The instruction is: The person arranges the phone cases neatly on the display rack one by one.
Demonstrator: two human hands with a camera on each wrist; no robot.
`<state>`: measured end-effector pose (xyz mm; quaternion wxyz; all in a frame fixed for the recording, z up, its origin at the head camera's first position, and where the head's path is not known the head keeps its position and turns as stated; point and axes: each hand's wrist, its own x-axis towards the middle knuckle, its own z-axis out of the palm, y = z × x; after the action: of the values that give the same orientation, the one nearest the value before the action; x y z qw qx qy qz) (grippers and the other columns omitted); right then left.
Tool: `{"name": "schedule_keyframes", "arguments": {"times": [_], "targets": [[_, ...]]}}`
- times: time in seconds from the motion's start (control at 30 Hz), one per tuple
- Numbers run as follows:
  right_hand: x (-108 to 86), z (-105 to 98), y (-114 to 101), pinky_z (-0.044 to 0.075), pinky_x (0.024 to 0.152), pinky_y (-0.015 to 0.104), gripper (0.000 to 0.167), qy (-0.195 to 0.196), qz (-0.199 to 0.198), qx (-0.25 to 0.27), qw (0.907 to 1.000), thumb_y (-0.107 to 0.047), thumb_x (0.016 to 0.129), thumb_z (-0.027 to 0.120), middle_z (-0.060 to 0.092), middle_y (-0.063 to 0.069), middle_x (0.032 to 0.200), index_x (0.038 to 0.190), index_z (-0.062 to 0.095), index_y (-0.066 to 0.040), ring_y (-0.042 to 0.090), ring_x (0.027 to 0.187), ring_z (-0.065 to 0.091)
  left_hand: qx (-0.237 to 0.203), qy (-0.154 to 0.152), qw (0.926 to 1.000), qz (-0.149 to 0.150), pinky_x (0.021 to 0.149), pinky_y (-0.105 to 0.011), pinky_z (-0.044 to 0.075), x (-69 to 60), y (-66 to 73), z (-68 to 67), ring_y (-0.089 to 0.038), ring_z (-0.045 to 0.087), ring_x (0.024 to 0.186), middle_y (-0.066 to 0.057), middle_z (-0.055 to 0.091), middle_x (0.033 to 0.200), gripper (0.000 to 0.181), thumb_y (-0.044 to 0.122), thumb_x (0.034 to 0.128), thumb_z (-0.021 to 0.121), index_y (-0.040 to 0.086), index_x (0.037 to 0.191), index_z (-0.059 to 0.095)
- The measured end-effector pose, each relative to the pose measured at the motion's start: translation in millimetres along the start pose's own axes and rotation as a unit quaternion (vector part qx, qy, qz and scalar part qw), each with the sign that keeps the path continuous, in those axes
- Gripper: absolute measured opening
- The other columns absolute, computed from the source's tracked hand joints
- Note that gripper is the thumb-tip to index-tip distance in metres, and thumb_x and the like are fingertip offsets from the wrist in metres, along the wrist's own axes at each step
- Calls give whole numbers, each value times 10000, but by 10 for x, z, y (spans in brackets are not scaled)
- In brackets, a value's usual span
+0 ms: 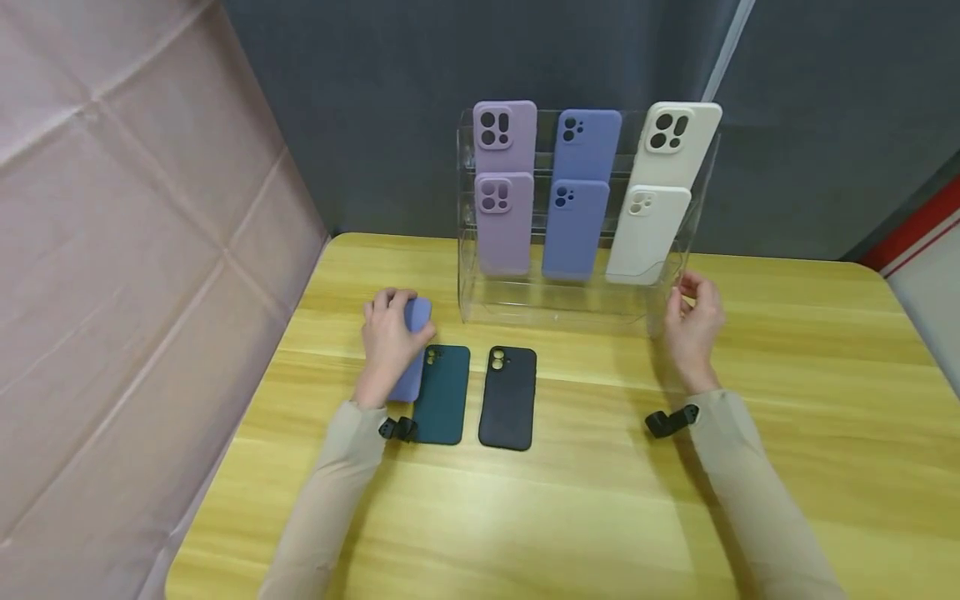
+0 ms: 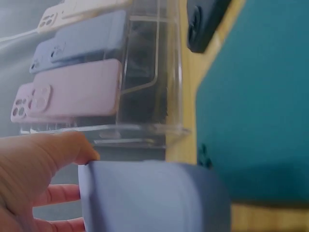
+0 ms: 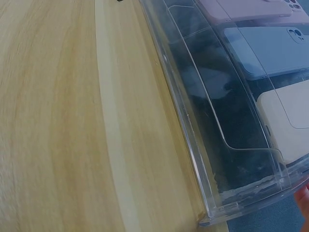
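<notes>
At the left, my left hand (image 1: 388, 337) grips a periwinkle phone case (image 1: 407, 385) by its sides, thumb on one edge and fingers on the other. In the left wrist view the near end of that case (image 2: 145, 198) shows close up. A dark teal phone case (image 1: 444, 396) lies just right of it, and a black phone case (image 1: 508, 400) farther right. My right hand (image 1: 693, 325) holds the right side edge of a clear display stand (image 1: 555, 317). Only a bit of a finger (image 3: 302, 200) shows in the right wrist view.
The stand bears two lilac cases (image 1: 504, 237), two periwinkle cases (image 1: 576, 233) and two white cases (image 1: 647, 237), in two tiers. Behind the wooden table (image 1: 600, 500) hangs a dark grey curtain (image 1: 360, 125). Pinkish cloth (image 1: 135, 292) covers the left side.
</notes>
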<state>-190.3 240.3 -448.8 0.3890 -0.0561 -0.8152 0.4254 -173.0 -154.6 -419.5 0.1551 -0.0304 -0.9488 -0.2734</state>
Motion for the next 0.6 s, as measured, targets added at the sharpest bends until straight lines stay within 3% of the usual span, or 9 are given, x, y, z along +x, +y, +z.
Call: {"name": "schedule_keyframes", "arguments": {"times": [0.3, 0.6], "targets": [[22, 12, 2, 377, 701, 14, 203, 15, -35, 13, 10000, 56, 879, 523, 582, 276, 996, 1052, 583, 143, 315, 884, 600, -436, 475, 9957, 662, 773, -478, 405, 131, 305, 75, -391, 423, 1012, -210, 507, 1199, 433, 181, 735, 718, 22, 1128, 629], [9, 9, -8, 393, 716, 18, 197, 9, -87, 1, 10000, 45, 889, 524, 580, 280, 1005, 1051, 578, 145, 318, 888, 596, -865, 947, 9841, 1231, 775, -468, 423, 252, 637, 157, -378, 423, 1041, -197, 492, 1231, 429, 172, 750, 710, 46, 1151, 624]]}}
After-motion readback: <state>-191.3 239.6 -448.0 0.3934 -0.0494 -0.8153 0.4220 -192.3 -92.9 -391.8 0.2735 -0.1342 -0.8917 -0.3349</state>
